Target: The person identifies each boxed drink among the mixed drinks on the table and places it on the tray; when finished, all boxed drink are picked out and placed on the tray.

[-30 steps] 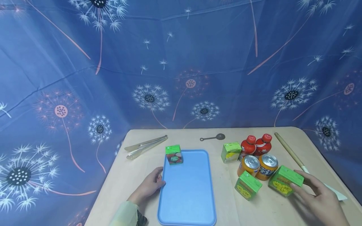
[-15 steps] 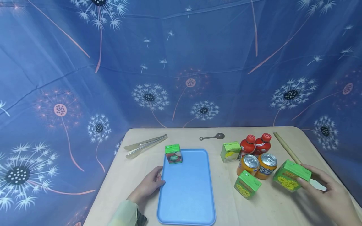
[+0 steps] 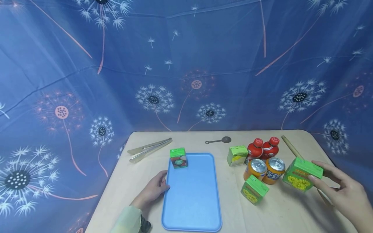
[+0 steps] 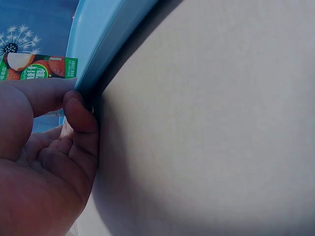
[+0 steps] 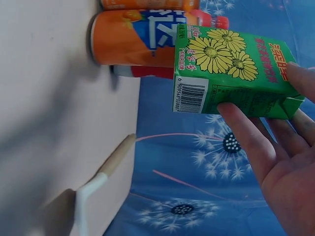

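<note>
My right hand [image 3: 346,187] holds a green drink carton with yellow flowers [image 3: 301,174], thumb on one side and fingers on the other. The right wrist view shows the carton [image 5: 231,73] raised off the table, beside an orange soda can [image 5: 133,37]. My left hand [image 3: 152,190] grips the left rim of the blue tray [image 3: 192,194]; in the left wrist view its fingers [image 4: 81,115] curl at the tray's edge. On the tray's far left corner stands a lychee drink carton [image 3: 178,158]. Another flowered green carton [image 3: 254,190] sits in front of the cans.
Two orange cans [image 3: 275,170] and two red-capped bottles [image 3: 269,149] cluster at the right, with a yellow-green carton [image 3: 237,156] beside them. Metal tongs [image 3: 150,150] and a dark spoon [image 3: 218,140] lie at the back. A wooden-handled spatula [image 3: 291,147] lies far right.
My right hand has lifted the flowered carton and moved it right, away from the cans. The left hand stays at the tray's edge.
</note>
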